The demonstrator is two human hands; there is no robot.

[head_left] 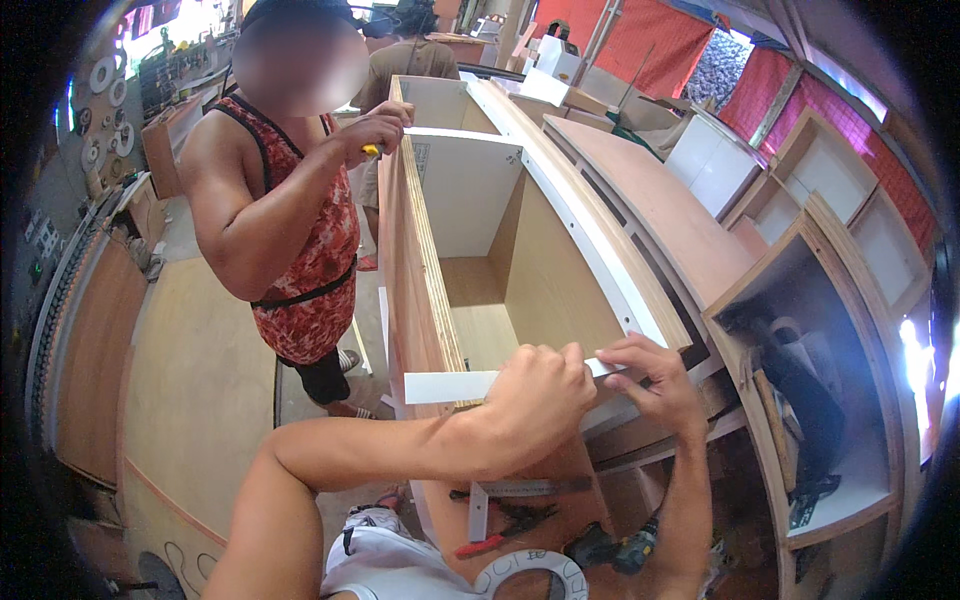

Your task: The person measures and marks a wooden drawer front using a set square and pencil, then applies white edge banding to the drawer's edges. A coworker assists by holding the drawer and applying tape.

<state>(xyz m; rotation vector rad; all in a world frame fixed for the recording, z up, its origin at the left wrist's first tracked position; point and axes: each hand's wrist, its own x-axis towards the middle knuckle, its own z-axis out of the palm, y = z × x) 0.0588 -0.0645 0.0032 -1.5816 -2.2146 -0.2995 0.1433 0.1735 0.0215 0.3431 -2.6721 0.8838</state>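
A narrow white strip (447, 387) lies across the near end of an open plywood cabinet box (440, 290). My left hand (540, 400) is closed over the strip's middle, knuckles up, partly hiding it. At the strip's right end, my right hand (652, 385) pinches it between thumb and fingers, beside the white-edged long rail (580, 235). Across the cabinet, a co-worker in a red patterned vest (300, 235) has both hands at a divider's white top edge, with a small yellow tool (372, 150) in one hand.
Below my hands lie a metal square (479, 515), red-handled pliers (482, 545), a cordless drill (637, 548) and a white roll (530, 572) on a wooden surface. An open cabinet (850, 470) stands at right; a plywood sheet (200, 370) lies at left. Another person (410, 68) is behind.
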